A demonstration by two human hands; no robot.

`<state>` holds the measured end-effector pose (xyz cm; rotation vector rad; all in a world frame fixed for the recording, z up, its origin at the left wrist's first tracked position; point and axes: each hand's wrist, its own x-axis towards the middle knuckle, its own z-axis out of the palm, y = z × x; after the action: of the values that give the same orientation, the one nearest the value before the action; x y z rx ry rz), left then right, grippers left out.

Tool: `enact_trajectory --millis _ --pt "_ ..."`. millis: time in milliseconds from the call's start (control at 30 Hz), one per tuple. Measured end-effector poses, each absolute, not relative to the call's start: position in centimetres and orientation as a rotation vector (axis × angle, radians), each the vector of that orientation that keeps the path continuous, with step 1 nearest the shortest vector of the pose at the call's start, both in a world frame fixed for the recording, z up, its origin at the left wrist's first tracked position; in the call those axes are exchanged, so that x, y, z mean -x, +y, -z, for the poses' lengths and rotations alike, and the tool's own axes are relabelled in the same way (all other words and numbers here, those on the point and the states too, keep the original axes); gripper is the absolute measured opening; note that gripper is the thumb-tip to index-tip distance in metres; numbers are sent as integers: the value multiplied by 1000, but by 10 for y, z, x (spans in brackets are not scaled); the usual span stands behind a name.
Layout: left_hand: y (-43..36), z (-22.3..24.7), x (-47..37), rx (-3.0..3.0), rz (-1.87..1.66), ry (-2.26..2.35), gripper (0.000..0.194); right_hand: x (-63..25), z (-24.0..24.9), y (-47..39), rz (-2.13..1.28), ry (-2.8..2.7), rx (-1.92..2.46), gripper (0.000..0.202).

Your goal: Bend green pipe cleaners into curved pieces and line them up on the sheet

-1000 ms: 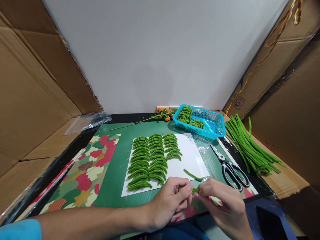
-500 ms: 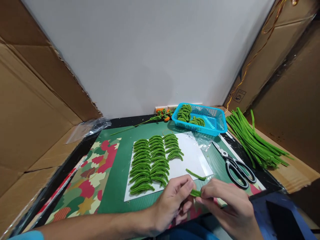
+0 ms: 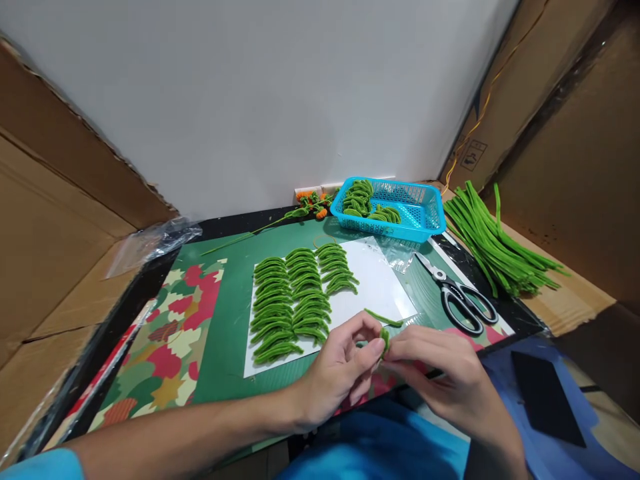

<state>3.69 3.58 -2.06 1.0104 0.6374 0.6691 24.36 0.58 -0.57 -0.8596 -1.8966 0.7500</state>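
Note:
My left hand (image 3: 340, 370) and my right hand (image 3: 440, 373) meet near the front edge of the table, both pinching one short green fuzzy piece (image 3: 384, 337) that bends between the fingertips. Just beyond them a loose green piece (image 3: 383, 318) lies on a white sheet (image 3: 380, 293). On that sheet stand three rows of bent green pieces (image 3: 295, 297).
Black-handled scissors (image 3: 460, 297) lie right of the sheet. A blue basket (image 3: 425, 217) at the back holds more bent green pieces. A bundle of long green stems (image 3: 493, 243) rests on cardboard at the right. An orange-flowered stem (image 3: 300, 203) and a clear bag (image 3: 150, 243) lie at the back.
The green piece between my fingertips has gone from lying flat to bent upward. The view has shifted, so everything sits a little higher and further left.

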Motion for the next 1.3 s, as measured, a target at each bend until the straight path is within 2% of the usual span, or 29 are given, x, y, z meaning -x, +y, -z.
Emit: enact_trajectory --millis 200,433,633,767,1067,1300 --pt "36 21 -38 -1047 -680 660 36 -246 4 7 -771 -1888 853 13" --pt "36 16 -39 -1071 -658 698 37 -255 16 14 -574 -1760 1209 13" --pt "37 17 -40 -1116 -656 692 33 -248 9 11 -737 -1748 1141 10" --pt "37 17 -38 -1141 -657 692 33 -242 5 9 -828 -1758 1106 19" --pt "38 13 -39 -1160 -659 729 35 -239 7 14 -799 -1658 987 24" --pt "39 16 -39 -1140 -682 740 38 -240 8 15 -823 -1693 1054 24"
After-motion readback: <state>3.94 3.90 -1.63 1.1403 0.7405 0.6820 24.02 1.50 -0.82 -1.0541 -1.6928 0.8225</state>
